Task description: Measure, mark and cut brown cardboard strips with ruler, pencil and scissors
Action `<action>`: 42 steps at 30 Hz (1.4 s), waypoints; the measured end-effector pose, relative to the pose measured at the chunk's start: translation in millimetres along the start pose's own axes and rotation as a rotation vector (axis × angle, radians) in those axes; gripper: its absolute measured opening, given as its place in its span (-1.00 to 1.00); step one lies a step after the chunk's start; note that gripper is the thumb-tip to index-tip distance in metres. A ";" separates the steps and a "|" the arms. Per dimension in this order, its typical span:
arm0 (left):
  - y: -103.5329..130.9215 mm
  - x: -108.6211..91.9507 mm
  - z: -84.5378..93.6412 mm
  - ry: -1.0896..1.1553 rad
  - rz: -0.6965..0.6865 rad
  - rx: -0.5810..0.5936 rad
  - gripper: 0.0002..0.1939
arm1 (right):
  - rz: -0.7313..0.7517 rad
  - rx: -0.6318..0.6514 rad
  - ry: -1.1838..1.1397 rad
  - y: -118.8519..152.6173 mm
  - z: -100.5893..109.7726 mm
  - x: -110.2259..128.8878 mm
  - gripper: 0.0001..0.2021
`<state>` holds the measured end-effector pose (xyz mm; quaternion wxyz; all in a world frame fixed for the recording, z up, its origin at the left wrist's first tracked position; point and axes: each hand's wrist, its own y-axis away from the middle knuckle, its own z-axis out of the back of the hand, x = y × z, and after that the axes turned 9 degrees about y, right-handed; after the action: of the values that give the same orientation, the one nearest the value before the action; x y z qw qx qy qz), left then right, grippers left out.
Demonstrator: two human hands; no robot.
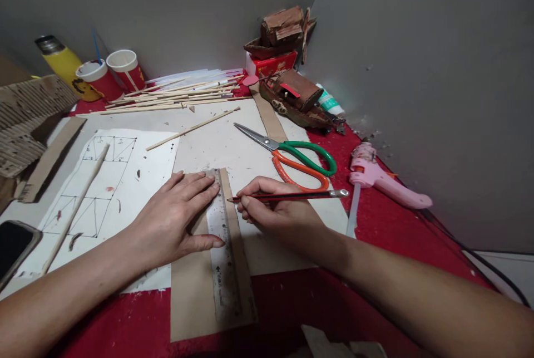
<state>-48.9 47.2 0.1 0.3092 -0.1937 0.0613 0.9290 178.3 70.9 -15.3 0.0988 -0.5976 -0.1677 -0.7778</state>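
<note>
Across the cardboard [189, 291], the left hand [181, 216] lies flat on a ruler [217, 230] while the right hand [281, 209] grips a pencil [308, 195].
The left fingers are spread, pressing the straight, clear ruler, its print too small to read; the right fingers are pinched closed round the pencil, its tip just beside the ruler's right edge. The cardboard's near end passes the white sheet [283, 255]'s border onto the red tabletop [300, 297], which stretches rightward past a pink glue gun [381, 180]. Scissors [287, 156] with green and orange handles lie just beyond the right hand. At left, paper [137, 185] bears ruled rectangles crossed by diagonals; farther back, thin wooden sticks [179, 95] lie heaped left of two rough brown model boats [300, 99].
</note>
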 end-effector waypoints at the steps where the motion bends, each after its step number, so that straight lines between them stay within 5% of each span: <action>1: 0.0 -0.1 0.1 -0.005 -0.003 0.001 -0.10 | 0.004 0.003 0.009 0.3 0.0 -0.6 -0.99; 42: -1.3 0.5 -0.6 -0.056 -0.029 -0.001 -0.10 | 0.153 -0.024 0.247 2.0 -0.7 -7.1 -0.91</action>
<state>-48.3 48.3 -0.7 0.3242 -0.1689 0.0495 0.9295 180.3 68.4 -22.0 0.1705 -0.5096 -0.0991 -0.8375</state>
